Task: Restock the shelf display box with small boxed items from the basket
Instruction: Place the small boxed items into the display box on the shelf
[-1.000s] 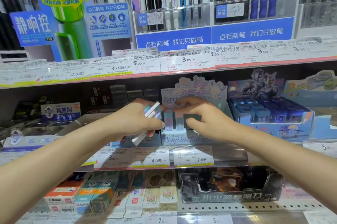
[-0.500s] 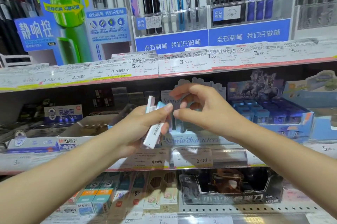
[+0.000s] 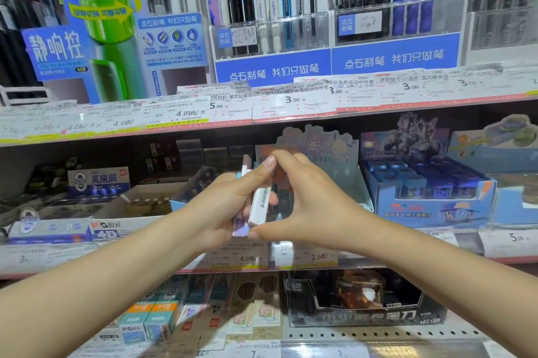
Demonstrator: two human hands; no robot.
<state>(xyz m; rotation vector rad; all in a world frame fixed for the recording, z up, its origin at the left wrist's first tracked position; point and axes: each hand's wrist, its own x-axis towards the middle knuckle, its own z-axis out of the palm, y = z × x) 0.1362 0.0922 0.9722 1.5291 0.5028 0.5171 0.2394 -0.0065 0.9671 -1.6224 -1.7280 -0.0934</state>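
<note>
My left hand (image 3: 224, 209) grips a small stack of thin boxed items (image 3: 259, 203), white with a barcode and pastel edges, held upright in front of the middle shelf. My right hand (image 3: 308, 206) meets it from the right, thumb under the stack's lower end and fingers curled over the top, pinching one of the boxes. Behind both hands stands the pastel cartoon-character display box (image 3: 332, 148); only its header card and right side show. The basket is out of view.
A blue display box of small blue items (image 3: 431, 185) sits right of the character box. Open cardboard trays (image 3: 145, 203) lie to the left. Price tags (image 3: 291, 101) line the shelf edges. Pen racks (image 3: 273, 8) stand above; boxed goods (image 3: 364, 299) fill the lower shelf.
One second ago both hands were down at the display box. They have pulled back and up, and my right hand has closed onto the stack in my left hand.
</note>
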